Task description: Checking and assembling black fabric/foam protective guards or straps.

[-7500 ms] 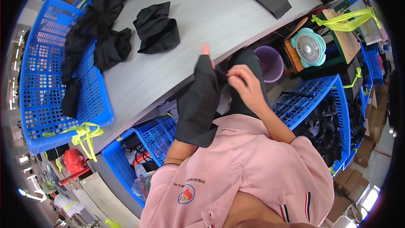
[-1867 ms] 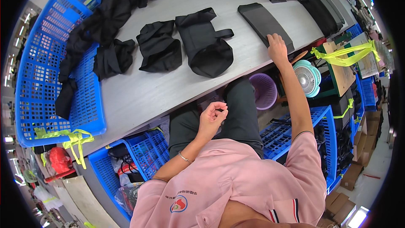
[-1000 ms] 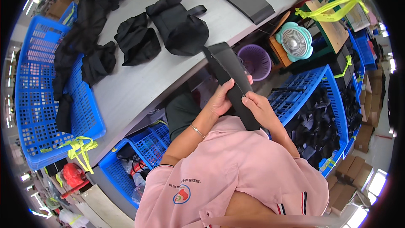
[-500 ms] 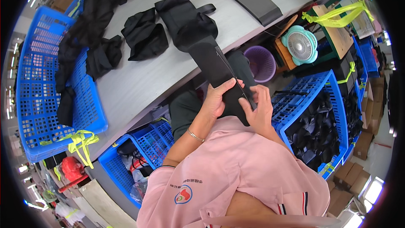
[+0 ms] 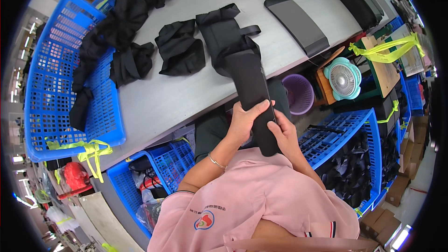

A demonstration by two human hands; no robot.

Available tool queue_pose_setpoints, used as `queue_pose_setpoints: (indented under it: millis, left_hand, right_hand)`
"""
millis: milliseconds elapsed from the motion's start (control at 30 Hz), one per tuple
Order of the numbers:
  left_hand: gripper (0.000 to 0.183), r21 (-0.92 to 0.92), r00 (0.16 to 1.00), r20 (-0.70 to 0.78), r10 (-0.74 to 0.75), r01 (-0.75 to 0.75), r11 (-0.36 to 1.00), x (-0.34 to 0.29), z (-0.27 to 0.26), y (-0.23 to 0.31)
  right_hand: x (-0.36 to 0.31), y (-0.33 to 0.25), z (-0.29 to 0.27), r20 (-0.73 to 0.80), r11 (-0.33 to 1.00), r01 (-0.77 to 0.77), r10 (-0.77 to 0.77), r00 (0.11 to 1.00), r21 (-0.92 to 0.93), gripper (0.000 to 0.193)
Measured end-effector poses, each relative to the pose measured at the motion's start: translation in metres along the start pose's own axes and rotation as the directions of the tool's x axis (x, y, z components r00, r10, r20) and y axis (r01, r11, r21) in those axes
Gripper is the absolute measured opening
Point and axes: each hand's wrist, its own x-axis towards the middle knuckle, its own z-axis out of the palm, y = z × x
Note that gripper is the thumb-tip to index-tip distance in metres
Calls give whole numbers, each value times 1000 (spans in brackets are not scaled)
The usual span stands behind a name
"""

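A long black padded fabric panel point(image 5: 252, 81) reaches from the table edge down to my lap, its near end rounded. My left hand point(image 5: 245, 120) is closed on its left edge, thumb laid across the top. On the opposite edge my right hand point(image 5: 283, 131) pinches the fabric, thumb on top and fingers at the side. The two hands almost meet there. At the panel's far end a loose black fabric cover point(image 5: 226, 37) with a small strap loop point(image 5: 250, 30) lies bunched on the table. What is under the panel is hidden.
A crumpled black fabric piece point(image 5: 181, 51) and a grey-and-black flat panel point(image 5: 297, 24) lie on the grey table point(image 5: 163, 100). Blue crates stand left point(image 5: 70, 147) and right point(image 5: 333, 133). A purple basket point(image 5: 298, 94) and a teal fan point(image 5: 343, 78) are beyond my right hand.
My right fingers, raised and partly apart before, now pinch the panel's right edge. The slit-like line along that edge shows less. My left hand keeps its hold; the whole view has shifted.
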Motion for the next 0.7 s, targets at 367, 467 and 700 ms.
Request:
queue_pose_setpoints:
  millis: [367,467,700]
  left_hand:
    - [31,963,612,131,780,-267,48,90,-77,44]
    - [40,926,623,238,745,-376,20,93,-62,49]
    - [36,667,615,637,465,-742,67,35,-8,33]
  right_hand:
    - [51,0,-6,-32,823,193,-248,968,-535,32]
    - [56,-15,2,19,751,211,-256,967,-626,34]
    - [106,20,17,128,488,404,-505,854,-774,30]
